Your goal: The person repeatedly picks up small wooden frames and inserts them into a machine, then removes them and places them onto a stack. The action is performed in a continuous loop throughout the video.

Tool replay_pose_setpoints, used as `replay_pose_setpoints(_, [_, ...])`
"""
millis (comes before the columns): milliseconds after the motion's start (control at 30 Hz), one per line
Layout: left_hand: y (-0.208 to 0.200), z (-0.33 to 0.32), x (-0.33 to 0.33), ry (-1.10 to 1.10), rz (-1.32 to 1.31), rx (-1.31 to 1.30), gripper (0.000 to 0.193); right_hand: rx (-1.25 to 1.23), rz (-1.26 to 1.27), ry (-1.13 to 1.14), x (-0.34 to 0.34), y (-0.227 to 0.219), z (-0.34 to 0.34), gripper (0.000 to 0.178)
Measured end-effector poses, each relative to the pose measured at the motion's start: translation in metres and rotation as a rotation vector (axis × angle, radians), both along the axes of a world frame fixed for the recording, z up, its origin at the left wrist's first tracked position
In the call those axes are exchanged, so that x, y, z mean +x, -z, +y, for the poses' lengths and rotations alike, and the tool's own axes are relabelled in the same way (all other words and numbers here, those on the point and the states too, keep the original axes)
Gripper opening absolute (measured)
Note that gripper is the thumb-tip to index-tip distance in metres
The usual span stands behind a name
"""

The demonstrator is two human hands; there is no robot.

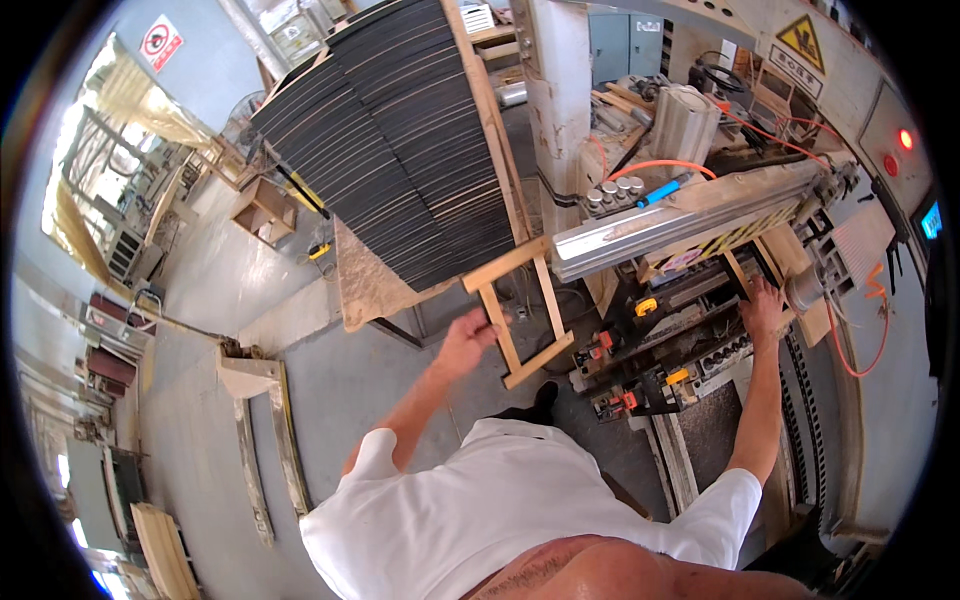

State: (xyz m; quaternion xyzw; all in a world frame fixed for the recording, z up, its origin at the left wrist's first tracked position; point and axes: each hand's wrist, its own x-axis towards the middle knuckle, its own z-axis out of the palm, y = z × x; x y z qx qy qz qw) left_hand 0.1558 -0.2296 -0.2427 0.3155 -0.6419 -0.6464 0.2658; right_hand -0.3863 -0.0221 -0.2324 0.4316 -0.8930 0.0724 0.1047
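— Hands first: your left hand (465, 342) is closed on one side rail of the wooden frame (503, 330). Frame's in the air over the floor, between you and the stack of black-faced panels (400, 150), just left of the woodworking machine (665, 232). And your right?

— Your right hand (764, 310) is in the machine, well apart from the left, fingers down by a narrow wooden strip (737, 274). Can't tell if you're gripping it or only touching; fingertips are hidden.

— How far along are you, then?

— Judging by the frame: two side rails, two crossbars, corners look joined. I'd call that unit assembled, at least in outline. Can't check joint quality from up here.

— And what's in the machine?

— Strip on your right looks like part of a second piece. Too much is covered to say whether it's complete, seated or loose. I'd count that one as open work.

— So, one done, one open?

— That's my read. What's left for you, as I judge it: the held frame isn't set down yet, and the piece at your right needs finishing or clearing. Note the red lamp (906, 138) on the panel is lit; can't tell what it signals.
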Motion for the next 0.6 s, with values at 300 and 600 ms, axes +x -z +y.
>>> replay_pose_setpoints(300, [-0.193, -0.049, 0.092, -0.352, 0.205, -0.314, 0.026, 0.096, -0.073, 0.243, 0.027, -0.019, -0.017, 0.063])
replay_pose_setpoints(600, [-0.338, -0.239, 0.189, -0.528, 0.601, -0.412, 0.038, -0.227, 0.171, -0.079, 0.127, -0.044, -0.045, 0.045])
